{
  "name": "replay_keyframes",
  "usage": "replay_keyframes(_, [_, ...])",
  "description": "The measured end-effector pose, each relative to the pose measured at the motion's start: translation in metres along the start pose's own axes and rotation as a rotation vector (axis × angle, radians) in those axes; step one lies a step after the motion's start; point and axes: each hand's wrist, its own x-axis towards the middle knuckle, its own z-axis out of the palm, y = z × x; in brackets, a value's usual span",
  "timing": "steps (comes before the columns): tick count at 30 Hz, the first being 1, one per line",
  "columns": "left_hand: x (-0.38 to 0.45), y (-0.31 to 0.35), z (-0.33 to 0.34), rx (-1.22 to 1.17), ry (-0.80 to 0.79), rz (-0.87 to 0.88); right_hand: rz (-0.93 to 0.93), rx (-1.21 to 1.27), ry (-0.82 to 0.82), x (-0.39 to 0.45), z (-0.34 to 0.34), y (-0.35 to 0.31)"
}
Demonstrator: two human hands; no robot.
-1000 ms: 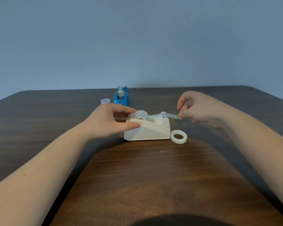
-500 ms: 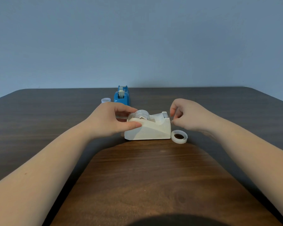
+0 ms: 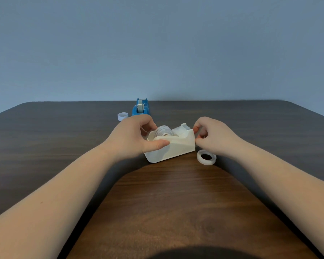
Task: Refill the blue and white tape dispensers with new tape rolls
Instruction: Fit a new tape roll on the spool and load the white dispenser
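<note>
White plastic desktop tape dispenser (image 3: 173, 146) sits centre of the dark wood-grain table (image 3: 157, 202), cutter end pointing to 3 o'clock, that end tilted slightly up and away. A clear tape roll (image 3: 165, 131) is seated in its well, upright.

Left hand (image 3: 134, 139) grips the dispenser's 9 o'clock end: thumb pressed flat on the near side wall, fingers curled over the far side by the roll.

Right hand (image 3: 211, 136) is at the cutter end, 3 o'clock of the dispenser, fingertips pinched together and touching the body just below the blade. Whether any tape is between them, can't tell.

White empty tape-core ring (image 3: 206, 157) lies flat on the table at 4 o'clock of the dispenser, just beside it, under the right wrist.

Blue plastic tape dispenser (image 3: 141, 107) stands at 12 o'clock, near the far table edge, well apart, roll visible in it. Small white plastic ring core (image 3: 123, 116) just beside it at 9 o'clock.
</note>
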Motion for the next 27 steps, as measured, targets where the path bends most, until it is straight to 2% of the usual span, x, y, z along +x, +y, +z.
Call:
replay_keyframes(6, [0.002, 0.014, 0.011, 0.221, 0.094, -0.085, 0.081, 0.041, -0.047, -0.004, -0.011, 0.003])
replay_keyframes(9, [0.000, 0.018, 0.014, 0.292, 0.101, -0.097, 0.108, 0.076, -0.195, -0.008, -0.023, 0.008])
replay_keyframes(12, [-0.005, 0.013, 0.003, 0.172, -0.051, -0.093, 0.088, 0.052, -0.387, -0.015, -0.038, 0.011])
replay_keyframes(15, [-0.009, 0.005, -0.010, 0.063, -0.182, -0.096, 0.031, -0.036, -0.496, -0.019, -0.045, 0.012])
replay_keyframes(20, [-0.004, 0.010, 0.004, 0.046, -0.110, -0.120, -0.048, -0.053, -0.413, -0.019, -0.037, 0.011])
replay_keyframes(27, [0.014, 0.020, 0.028, 0.132, -0.082, -0.140, -0.040, 0.013, -0.280, -0.008, -0.023, 0.018])
